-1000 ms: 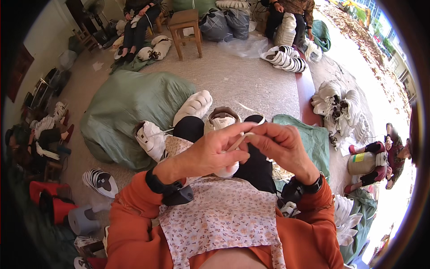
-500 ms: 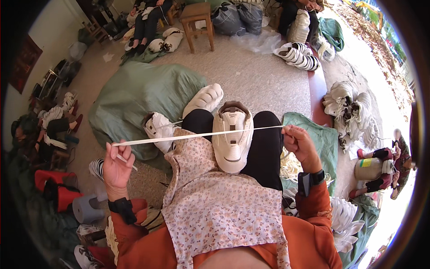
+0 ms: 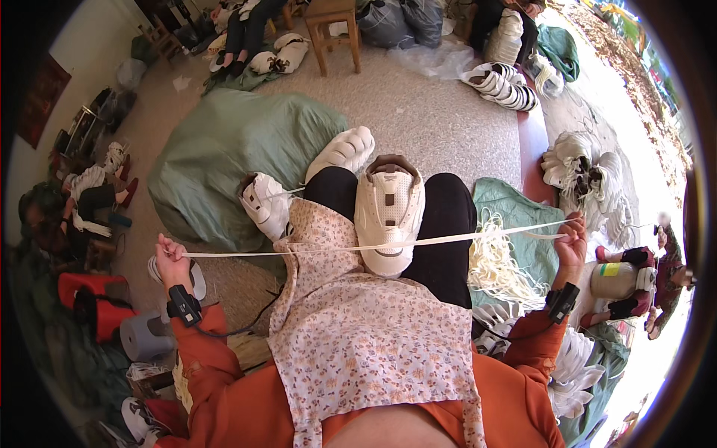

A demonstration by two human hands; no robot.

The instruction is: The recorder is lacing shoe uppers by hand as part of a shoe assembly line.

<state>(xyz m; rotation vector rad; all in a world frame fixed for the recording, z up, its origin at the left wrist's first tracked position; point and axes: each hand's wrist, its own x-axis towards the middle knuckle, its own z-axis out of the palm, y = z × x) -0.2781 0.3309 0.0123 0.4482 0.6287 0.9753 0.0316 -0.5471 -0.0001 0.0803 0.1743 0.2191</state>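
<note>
A flat white shoelace (image 3: 426, 241) is stretched taut across my lap between both hands. At the left, my left hand (image 3: 173, 257) pinches one end of it. My right hand (image 3: 572, 240) grips it at the right, with a short tail hanging back from the fingers. Under the lace, a white sneaker upper (image 3: 388, 213) with perforations and a brown collar rests between my knees, its toe toward me. No lace shows in its front. Beside my left knee stands another white shoe (image 3: 265, 203) with a lace strand running from it.
A pile of loose white laces (image 3: 497, 261) lies on green cloth by my right knee. A large green sack (image 3: 231, 164) sits ahead on the left. White uppers (image 3: 586, 168) are heaped at the right. A wooden stool (image 3: 334, 26) and several seated people are around.
My hands have moved farther apart, the left outward and lower, the right outward to the right. More lace is stretched between them, and it now crosses nearer the shoe's toe.
</note>
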